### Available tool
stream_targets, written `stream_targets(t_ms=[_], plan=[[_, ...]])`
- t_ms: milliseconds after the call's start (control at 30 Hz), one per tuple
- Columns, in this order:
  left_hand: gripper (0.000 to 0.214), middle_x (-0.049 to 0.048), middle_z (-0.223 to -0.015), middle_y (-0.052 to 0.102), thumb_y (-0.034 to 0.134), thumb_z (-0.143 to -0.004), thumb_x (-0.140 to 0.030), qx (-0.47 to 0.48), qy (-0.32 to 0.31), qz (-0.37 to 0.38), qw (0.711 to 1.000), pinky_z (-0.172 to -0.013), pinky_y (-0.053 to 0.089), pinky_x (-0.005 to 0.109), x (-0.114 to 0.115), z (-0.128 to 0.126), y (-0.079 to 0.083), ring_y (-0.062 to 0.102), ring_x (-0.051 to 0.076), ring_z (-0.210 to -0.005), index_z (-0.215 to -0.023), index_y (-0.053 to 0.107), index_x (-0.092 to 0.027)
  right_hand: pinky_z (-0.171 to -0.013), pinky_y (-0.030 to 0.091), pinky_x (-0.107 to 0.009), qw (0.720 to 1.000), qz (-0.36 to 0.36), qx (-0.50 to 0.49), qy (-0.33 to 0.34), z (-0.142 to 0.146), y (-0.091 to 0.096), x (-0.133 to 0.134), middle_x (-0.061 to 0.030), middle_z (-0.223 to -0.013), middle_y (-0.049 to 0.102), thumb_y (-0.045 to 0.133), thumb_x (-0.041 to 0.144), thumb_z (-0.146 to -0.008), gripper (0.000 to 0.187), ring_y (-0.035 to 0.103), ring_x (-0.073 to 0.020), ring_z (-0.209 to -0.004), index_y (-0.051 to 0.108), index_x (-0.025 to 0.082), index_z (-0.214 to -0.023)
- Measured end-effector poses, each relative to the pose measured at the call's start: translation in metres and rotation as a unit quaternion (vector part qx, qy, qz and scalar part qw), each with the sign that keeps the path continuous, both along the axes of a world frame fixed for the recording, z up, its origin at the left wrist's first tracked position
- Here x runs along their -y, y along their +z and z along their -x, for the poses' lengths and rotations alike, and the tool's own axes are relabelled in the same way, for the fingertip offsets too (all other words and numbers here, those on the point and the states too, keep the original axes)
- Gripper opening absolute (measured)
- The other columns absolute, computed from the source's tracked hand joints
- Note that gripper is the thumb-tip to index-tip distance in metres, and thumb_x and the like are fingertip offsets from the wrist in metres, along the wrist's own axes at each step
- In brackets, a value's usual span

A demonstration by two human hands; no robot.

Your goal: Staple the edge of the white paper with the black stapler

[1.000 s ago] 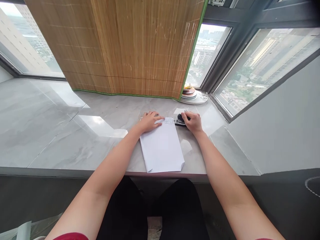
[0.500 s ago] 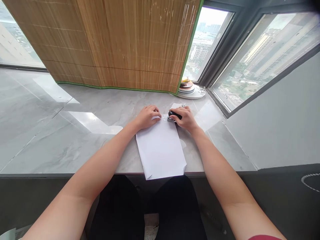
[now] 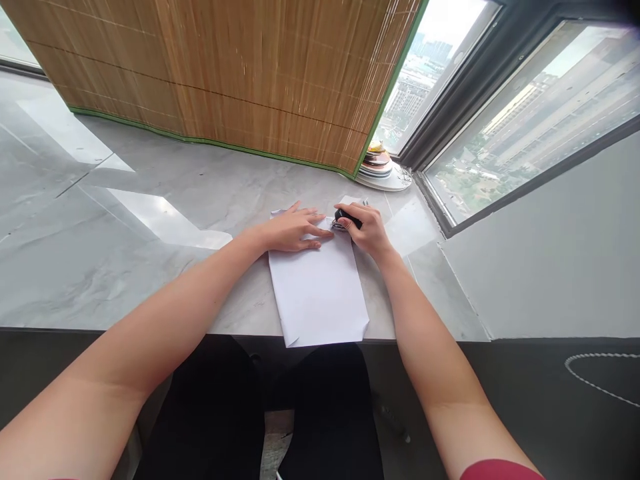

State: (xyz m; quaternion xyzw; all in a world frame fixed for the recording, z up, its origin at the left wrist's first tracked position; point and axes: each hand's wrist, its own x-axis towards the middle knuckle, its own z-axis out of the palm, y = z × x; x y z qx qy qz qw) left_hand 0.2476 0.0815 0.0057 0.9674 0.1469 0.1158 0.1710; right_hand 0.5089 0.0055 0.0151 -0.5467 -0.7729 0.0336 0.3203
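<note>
A white sheet of paper (image 3: 317, 287) lies on the grey stone sill (image 3: 150, 267), its near edge hanging just over the sill's front and its near right corner bent. The left hand (image 3: 295, 230) rests flat and released on the far left part of the paper, fingers spread, pinning it down. The right hand (image 3: 365, 230) is clenched around a small black stapler (image 3: 346, 219) at the paper's far right corner. The stapler's metal mouth looks to be at the paper's far edge, though whether the paper sits inside it is too small to tell.

The step in hand seems to be stapling at that far corner. A clean press there calls for the paper to stay still under the left palm and for the stapler to sit squarely over the edge before the squeeze.

Far behind hangs a bamboo blind (image 3: 250, 73), and to its right a stack of plates (image 3: 380, 170) stands by the window, well apart from both hands.
</note>
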Motion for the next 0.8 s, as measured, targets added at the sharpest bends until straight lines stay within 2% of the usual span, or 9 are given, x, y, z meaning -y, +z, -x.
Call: stream_targets(t_ms=[200, 400, 800], plan=[[0.038, 0.0019, -0.166, 0.061, 0.072, -0.105, -0.04, 0.028, -0.02, 0.019, 0.999, -0.138, 0.02, 0.066, 0.001, -0.003, -0.001, 0.045, 0.035, -0.162, -0.141, 0.077, -0.045, -0.096, 0.046, -0.042, 1.0, -0.012, 0.016, -0.006, 0.002, -0.001, 0.0, -0.0065, -0.104, 0.08, 0.058, 0.035, -0.105, 0.034, 0.072, -0.0268, -0.098, 0.08, 0.024, -0.128], [0.035, 0.0007, -0.167, 0.06, 0.071, -0.105, -0.044, 0.024, -0.011, 0.042, 0.999, -0.137, 0.021, 0.067, 0.002, -0.002, 0.0, 0.047, 0.033, -0.161, -0.139, 0.079, -0.044, -0.101, 0.043, -0.044, 0.999, -0.006, 0.033, -0.021, 0.006, -0.002, 0.0, -0.0065, -0.108, 0.081, 0.056, 0.033, -0.106, 0.033, 0.072, -0.0268, -0.099, 0.08, 0.026, -0.128], [0.038, 0.0007, -0.172, 0.055, 0.066, -0.108, -0.043, 0.003, -0.014, 0.033, 0.999, -0.138, 0.019, 0.064, 0.003, 0.0, 0.001, 0.045, 0.033, -0.162, -0.145, 0.076, -0.045, -0.101, 0.038, -0.046, 0.998, -0.01, 0.048, -0.033, 0.013, -0.003, 0.001, -0.0053, -0.106, 0.081, 0.059, 0.029, -0.103, 0.029, 0.072, -0.0275, -0.1, 0.081, 0.027, -0.122]])
